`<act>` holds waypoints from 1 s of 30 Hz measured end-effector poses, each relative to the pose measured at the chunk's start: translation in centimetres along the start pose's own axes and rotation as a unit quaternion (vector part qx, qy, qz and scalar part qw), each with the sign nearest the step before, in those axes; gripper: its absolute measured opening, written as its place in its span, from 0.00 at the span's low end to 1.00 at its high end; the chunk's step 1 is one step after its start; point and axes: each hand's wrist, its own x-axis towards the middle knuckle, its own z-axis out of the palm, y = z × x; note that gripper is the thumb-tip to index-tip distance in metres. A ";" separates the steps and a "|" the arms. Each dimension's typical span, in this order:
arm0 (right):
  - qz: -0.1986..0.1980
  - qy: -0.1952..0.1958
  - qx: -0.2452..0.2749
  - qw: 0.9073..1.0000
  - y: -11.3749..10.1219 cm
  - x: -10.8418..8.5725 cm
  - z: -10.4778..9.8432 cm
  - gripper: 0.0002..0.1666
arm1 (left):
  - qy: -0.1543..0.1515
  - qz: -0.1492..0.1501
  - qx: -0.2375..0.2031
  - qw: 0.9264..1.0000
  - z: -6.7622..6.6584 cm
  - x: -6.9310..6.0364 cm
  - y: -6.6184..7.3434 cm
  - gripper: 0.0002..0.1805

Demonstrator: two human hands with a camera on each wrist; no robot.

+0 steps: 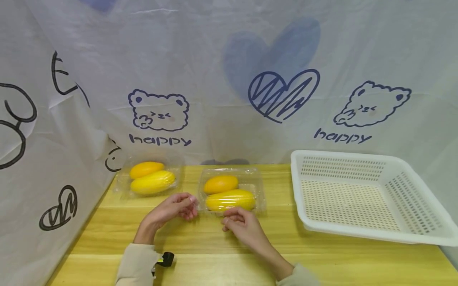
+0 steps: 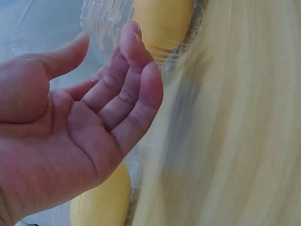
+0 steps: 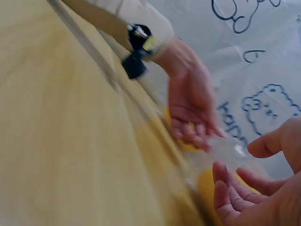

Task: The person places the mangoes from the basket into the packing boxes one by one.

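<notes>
A clear plastic box (image 1: 250, 174) stands in the middle of the table, with a smooth orange-yellow fruit (image 1: 221, 184) and a longer, ridged yellow fruit (image 1: 230, 200) inside. My left hand (image 1: 175, 208) is at the box's left front corner, palm turned inward. In the left wrist view its fingers (image 2: 108, 89) bend loosely, the thumb apart, with nothing held. By the front edge of the same box is my right hand (image 1: 245, 226). The right wrist view shows its thumb (image 3: 265, 145) apart from its loosely bent fingers; whether they touch the box, I cannot tell.
A second clear box (image 1: 123, 180) with two similar yellow fruits (image 1: 153, 182) stands at the back left. On the right is a white perforated plastic basket (image 1: 304, 214). A printed white cloth (image 1: 214, 79) hangs behind the wooden table (image 1: 200, 254) and along its left side.
</notes>
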 end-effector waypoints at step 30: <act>0.160 0.054 0.324 0.931 1.3 3.0 6.5 0.20 | 0.009 -0.008 -0.085 0.996 0.0 0.5 -0.3 0.11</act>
